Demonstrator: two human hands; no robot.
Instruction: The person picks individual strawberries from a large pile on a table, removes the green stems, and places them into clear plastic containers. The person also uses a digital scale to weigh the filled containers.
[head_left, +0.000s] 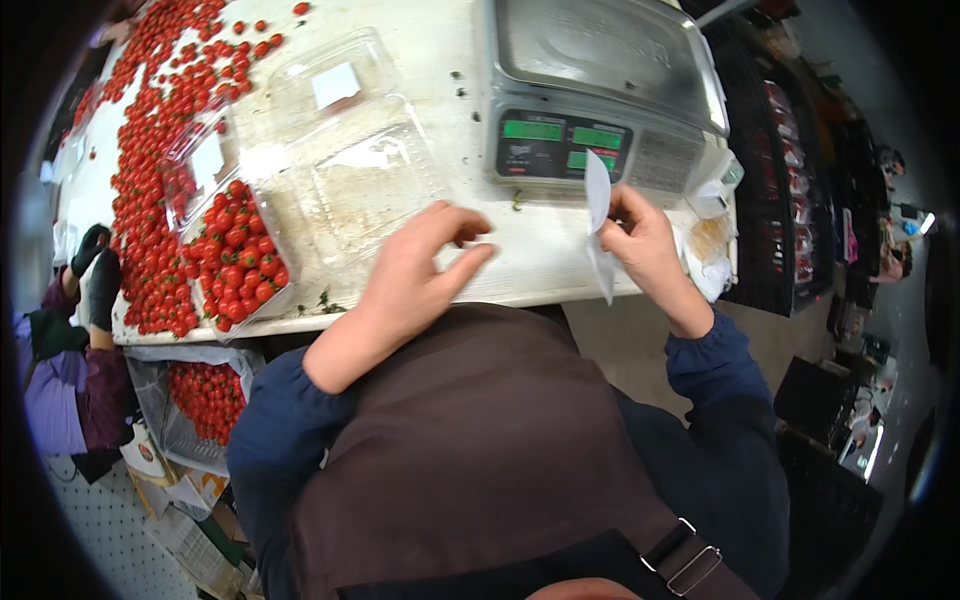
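My right hand (641, 236) pinches a bent white slip of paper (598, 195) upright between thumb and fingers, in front of the scale's display panel. My left hand (416, 270) holds nothing; its thumb and fingers are parted above the table's near edge. Just beyond it lies an opened clear plastic clamshell box (367, 187) with no tomatoes in it, a white square (336, 85) in its far half. To the left, another clear clamshell (289, 289) is heaped with red cherry tomatoes (238, 255); its raised lid also carries a white square (207, 159).
Loose cherry tomatoes (146, 195) cover the table's (427, 45) left side. A digital scale (600, 82) stands at back right, beside crumpled plastic bags (709, 225). Black crates (750, 187) stand farther right. Below left is a lined crate (169, 420) of tomatoes, near a co-worker's gloved hands (101, 277).
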